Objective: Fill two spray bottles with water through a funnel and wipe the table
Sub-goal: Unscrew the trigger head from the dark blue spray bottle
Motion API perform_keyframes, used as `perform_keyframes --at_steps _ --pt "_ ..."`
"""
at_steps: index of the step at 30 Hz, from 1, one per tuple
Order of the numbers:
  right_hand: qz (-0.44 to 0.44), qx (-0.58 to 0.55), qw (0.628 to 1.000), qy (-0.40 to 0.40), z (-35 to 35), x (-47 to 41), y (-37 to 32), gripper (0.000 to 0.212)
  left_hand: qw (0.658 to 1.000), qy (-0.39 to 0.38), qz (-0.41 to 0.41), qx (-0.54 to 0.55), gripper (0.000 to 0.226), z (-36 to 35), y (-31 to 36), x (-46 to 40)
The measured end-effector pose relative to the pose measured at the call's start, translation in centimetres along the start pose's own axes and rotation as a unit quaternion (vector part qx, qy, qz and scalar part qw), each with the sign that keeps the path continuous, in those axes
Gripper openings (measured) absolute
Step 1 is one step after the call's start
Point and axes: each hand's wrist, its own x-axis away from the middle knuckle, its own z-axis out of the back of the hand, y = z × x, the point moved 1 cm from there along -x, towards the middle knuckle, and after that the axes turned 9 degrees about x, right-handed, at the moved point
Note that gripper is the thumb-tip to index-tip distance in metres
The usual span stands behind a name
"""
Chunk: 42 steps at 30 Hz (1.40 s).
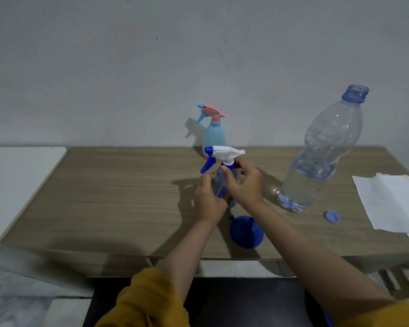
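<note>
**No legible writing in view**

We find no text, brand, number or sign that we can read. The large water bottle carries no label, the two spray bottles show plain plastic, and the white paper sheet on the surface looks blank to us.
</note>
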Motion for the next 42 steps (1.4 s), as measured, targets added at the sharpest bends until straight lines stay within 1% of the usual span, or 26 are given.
perform_keyframes --at_steps 2,4,6,9,12,14,16,17,20,23,25,28,29,33,35,38,39,42 --pt "-0.003 -0.008 1.000 -0.018 0.18 -0.07 0.20 0.016 1.000 -0.003 0.000 -0.002 0.042 0.00 -0.03 0.00" --pt "-0.045 -0.027 0.998 -0.042 0.37 -0.05 0.11 0.029 1.000 -0.004 0.003 -0.013 0.042 -0.06 0.02 0.14" --pt "-0.092 -0.062 0.993 -0.044 0.53 -0.02 -0.19 0.037 1.000 -0.005 -0.002 -0.018 0.043 -0.11 0.04 0.22" --pt "-0.096 -0.088 0.991 -0.015 0.49 0.08 -0.42 0.028 1.000 -0.005 -0.010 -0.017 0.042 0.01 0.02 0.15" --pt "-0.075 -0.097 0.992 -0.029 0.45 0.37 -0.29 0.023 1.000 -0.013 -0.012 -0.010 0.045 0.06 0.05 0.09" --pt "-0.074 -0.098 0.992 -0.039 0.47 0.50 -0.29 0.028 1.000 -0.013 -0.013 -0.011 0.045 0.02 0.09 0.13" --pt "-0.101 -0.107 0.989 -0.029 0.46 0.52 -0.38 0.040 1.000 -0.010 -0.008 -0.007 0.045 0.02 0.02 0.09" --pt "-0.109 -0.110 0.988 -0.023 0.40 0.47 -0.47 0.043 1.000 -0.009 -0.005 -0.008 0.045 0.03 -0.09 0.05" --pt "-0.109 -0.120 0.987 -0.011 0.26 0.35 -0.35 0.033 1.000 -0.009 -0.006 -0.009 0.044 0.03 -0.43 -0.09" --pt "-0.094 -0.115 0.988 -0.036 0.44 0.34 -0.02 0.024 1.000 -0.011 -0.002 -0.010 0.046 0.00 -0.61 -0.14" --pt "-0.087 -0.110 0.989 -0.055 0.46 0.35 0.14 0.027 1.000 -0.011 0.000 -0.014 0.045 -0.03 -0.56 -0.09" --pt "-0.118 -0.130 0.984 -0.039 0.57 0.35 -0.09 0.045 1.000 -0.008 -0.015 -0.015 0.045 -0.07 -0.29 -0.05" --pt "-0.122 -0.133 0.983 -0.032 0.57 0.28 -0.23 0.046 1.000 -0.006 -0.018 -0.014 0.045 -0.09 -0.27 -0.07" --pt "-0.097 -0.123 0.987 -0.034 0.30 0.41 -0.30 0.026 1.000 -0.007 -0.001 -0.016 0.045 -0.09 -0.46 -0.07" --pt "-0.096 -0.126 0.986 -0.043 0.32 0.53 -0.19 0.027 1.000 -0.009 0.003 -0.019 0.045 -0.09 -0.56 -0.09" --pt "-0.117 -0.147 0.982 -0.030 0.58 0.36 -0.26 0.041 1.000 -0.008 -0.012 -0.024 0.044 -0.10 -0.37 0.00" --pt "-0.118 -0.145 0.982 -0.025 0.65 0.28 -0.38 0.041 1.000 -0.007 -0.016 -0.026 0.044 -0.10 -0.22 0.02" --pt "-0.096 -0.125 0.987 -0.028 0.55 0.28 -0.30 0.026 1.000 -0.012 -0.001 -0.023 0.047 -0.12 -0.42 -0.04"
